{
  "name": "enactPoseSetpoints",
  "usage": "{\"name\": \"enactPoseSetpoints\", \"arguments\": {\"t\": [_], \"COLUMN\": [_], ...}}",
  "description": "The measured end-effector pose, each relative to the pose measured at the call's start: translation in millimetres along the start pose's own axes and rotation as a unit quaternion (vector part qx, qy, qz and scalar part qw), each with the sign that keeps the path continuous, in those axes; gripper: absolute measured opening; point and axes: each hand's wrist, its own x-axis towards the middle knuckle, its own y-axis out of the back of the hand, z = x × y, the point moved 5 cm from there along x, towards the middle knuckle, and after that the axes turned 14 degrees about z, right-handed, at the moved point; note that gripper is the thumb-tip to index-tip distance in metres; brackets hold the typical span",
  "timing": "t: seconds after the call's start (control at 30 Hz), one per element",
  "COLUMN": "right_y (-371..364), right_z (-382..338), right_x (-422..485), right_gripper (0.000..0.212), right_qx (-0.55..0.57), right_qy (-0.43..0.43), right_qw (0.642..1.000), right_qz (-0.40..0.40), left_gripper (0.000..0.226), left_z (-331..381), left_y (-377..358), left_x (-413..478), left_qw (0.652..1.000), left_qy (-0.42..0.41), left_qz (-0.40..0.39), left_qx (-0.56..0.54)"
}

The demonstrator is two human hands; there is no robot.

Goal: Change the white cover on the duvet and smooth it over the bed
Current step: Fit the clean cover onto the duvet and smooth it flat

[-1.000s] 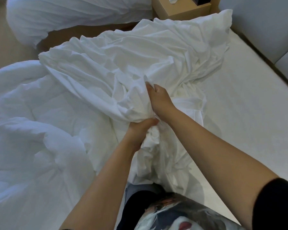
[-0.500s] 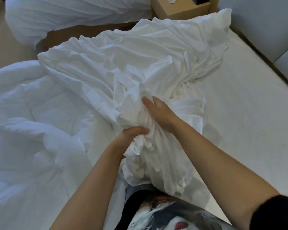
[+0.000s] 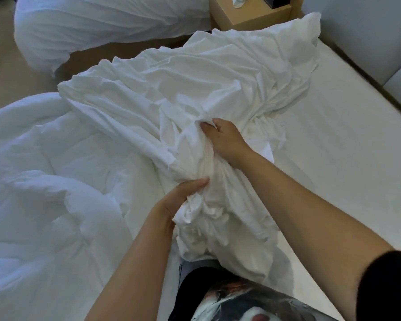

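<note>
The white cover [image 3: 195,84] lies crumpled across the middle of the bed, gathered into a bunch near me. My left hand [image 3: 183,195] grips the bunched end from the left side. My right hand [image 3: 225,137] is a little farther along, fingers curled into a fold of the same cover. The thick white duvet [image 3: 44,181] lies heaped on the left half of the bed, partly under the cover. The bare mattress sheet [image 3: 345,147] shows on the right.
A second bed with white bedding [image 3: 102,26] stands across a strip of floor at the top left. A wooden nightstand [image 3: 248,17] sits at the top centre. A grey padded headboard [image 3: 368,31] runs along the right.
Both hands have gathered more of the cover toward me. My right hand reached forward with straight fingers, then curled onto a fresh fold; the bunch below my left hand has grown.
</note>
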Motion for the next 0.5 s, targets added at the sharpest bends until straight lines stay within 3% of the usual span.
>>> {"name": "enactPoseSetpoints", "arguments": {"t": [0.07, 0.17, 0.33, 0.5], "right_y": [-7, -20, -16, -5], "right_z": [3, 19, 35, 27], "right_x": [4, -5, -15, -8], "right_gripper": [0.04, 0.032, 0.026, 0.03], "right_qx": [-0.008, 0.003, 0.035, 0.004], "right_qy": [-0.001, -0.036, -0.074, -0.03], "right_qw": [1.0, 0.999, 0.997, 1.0], "right_qz": [-0.011, -0.026, -0.005, 0.008], "left_gripper": [0.02, 0.01, 0.013, 0.016], "left_z": [8, 10, 0, -7], "left_y": [7, 5, 1, -8], "left_x": [-1, 7, 14, 18], "left_qw": [1.0, 0.991, 0.986, 0.987], "left_qy": [0.007, -0.047, -0.115, -0.038], "left_qz": [-0.017, 0.037, 0.075, 0.059], "left_qx": [0.015, 0.119, 0.091, 0.143]}}
